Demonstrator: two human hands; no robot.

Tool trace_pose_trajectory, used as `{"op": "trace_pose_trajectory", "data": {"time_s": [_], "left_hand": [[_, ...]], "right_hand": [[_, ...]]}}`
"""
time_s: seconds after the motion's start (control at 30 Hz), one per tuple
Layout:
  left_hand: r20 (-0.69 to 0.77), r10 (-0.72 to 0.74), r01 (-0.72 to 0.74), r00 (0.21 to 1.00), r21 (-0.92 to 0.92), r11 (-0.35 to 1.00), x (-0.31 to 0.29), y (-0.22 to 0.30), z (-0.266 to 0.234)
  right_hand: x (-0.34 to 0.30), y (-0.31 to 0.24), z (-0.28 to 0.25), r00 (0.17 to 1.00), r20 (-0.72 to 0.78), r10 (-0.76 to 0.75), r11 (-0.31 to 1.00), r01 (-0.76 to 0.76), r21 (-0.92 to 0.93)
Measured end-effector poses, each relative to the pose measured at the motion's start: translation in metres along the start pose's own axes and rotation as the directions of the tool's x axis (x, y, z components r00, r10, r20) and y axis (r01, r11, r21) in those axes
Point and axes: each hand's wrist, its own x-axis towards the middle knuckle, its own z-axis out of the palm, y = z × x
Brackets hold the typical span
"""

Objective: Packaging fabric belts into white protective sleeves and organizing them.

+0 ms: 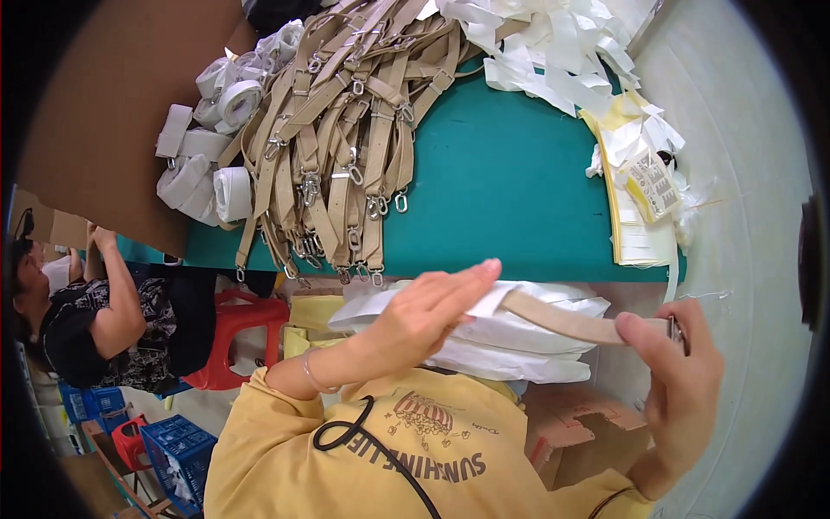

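Observation:
A tan strap (566,322) is stretched between my two hands in front of the table edge. My left hand (432,307) has its fingers straight and pressed together against the strap's left part, where white paper (491,303) covers it. At the other end, my right hand (679,372) pinches the strap between thumb and fingers, beside a metal buckle (678,336). Many similar tan straps (333,164) with metal clips lie heaped on the green table (510,173), their ends hanging toward me.
White wrapped rolls (212,164) sit left of the heap, by a brown cardboard panel (112,95). Loose white paper strips (553,52) and a yellow-edged stack (640,216) lie right. White bundles (519,350) are below the table edge. Another person (104,320) sits left, near a red stool (233,342).

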Motion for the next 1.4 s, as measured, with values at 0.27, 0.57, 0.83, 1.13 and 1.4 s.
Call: {"op": "trace_pose_trajectory", "data": {"time_s": [0.27, 0.57, 0.83, 1.13, 1.4], "left_hand": [[0.023, -0.073, 0.076, 0.997, -0.191, 0.979, 0.0, 0.015, 0.007], [-0.024, -0.05, 0.045, 0.998, -0.157, 0.986, 0.007, 0.018, 0.008], [-0.043, -0.092, 0.088, 0.995, -0.076, 0.993, 0.009, 0.009, 0.001], [0.048, -0.092, 0.099, 0.995, -0.178, 0.979, 0.006, 0.017, 0.007], [0.055, -0.076, 0.083, 0.996, -0.134, 0.987, 0.012, 0.008, 0.007]], "right_hand": [[0.028, -0.018, 0.005, 0.999, -0.042, 0.016, 0.996, -0.02, -0.09], [0.032, -0.018, 0.025, 0.879, 0.47, -0.081, 0.994, 0.106, -0.027], [0.026, -0.009, -0.008, 0.969, 0.239, -0.067, 0.995, 0.046, 0.091], [0.031, -0.011, 0.01, 0.966, 0.229, -0.115, 0.988, 0.137, -0.078], [0.03, 0.003, 0.031, 0.98, 0.144, -0.138, 0.982, 0.116, 0.152]]}}
